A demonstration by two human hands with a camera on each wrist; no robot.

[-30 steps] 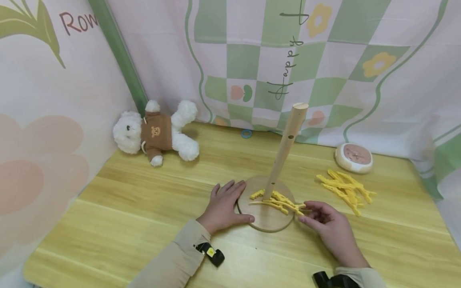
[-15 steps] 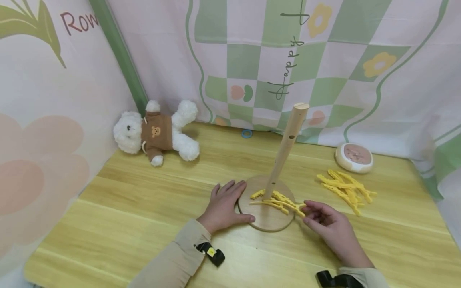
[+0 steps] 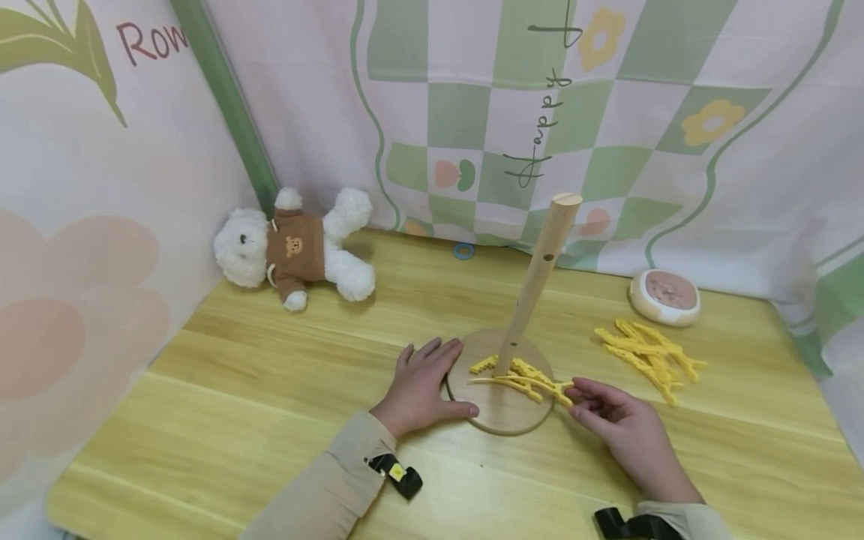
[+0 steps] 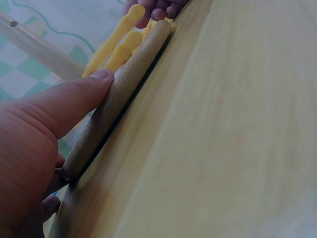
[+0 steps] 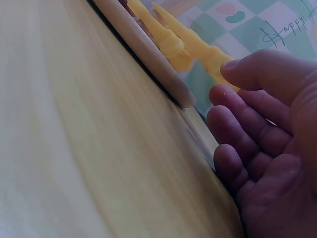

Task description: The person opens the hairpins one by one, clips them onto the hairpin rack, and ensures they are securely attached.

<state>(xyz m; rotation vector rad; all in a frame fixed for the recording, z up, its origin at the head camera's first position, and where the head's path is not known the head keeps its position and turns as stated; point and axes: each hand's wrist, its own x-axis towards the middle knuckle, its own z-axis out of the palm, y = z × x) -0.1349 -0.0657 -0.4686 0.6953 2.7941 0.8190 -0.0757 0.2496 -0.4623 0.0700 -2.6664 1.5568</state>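
While the left hand [image 3: 421, 390] rests with fingers spread along the left rim of a round wooden base [image 3: 506, 416], its thumb against the near rim, the right hand [image 3: 624, 427] pinches a forked yellow piece [image 3: 560, 391] by one end between thumb and forefinger. That piece extends over the base on the near side of a drilled wooden pole [image 3: 536, 277]; whether it touches the base cannot be told. Other yellow pieces [image 3: 528, 369] lie around the pole's foot. The base sits about midway between the left and right edges of the bench [image 3: 236, 420]. Towards the right edge lies a loose pile of yellow pieces [image 3: 648, 349], with a rounded white-and-pink device [image 3: 667, 297] behind it, near the back right corner. A white plush toy [image 3: 297, 251] in a brown top lies at the back left corner, and a blue ring [image 3: 463, 251] lies by the back edge.
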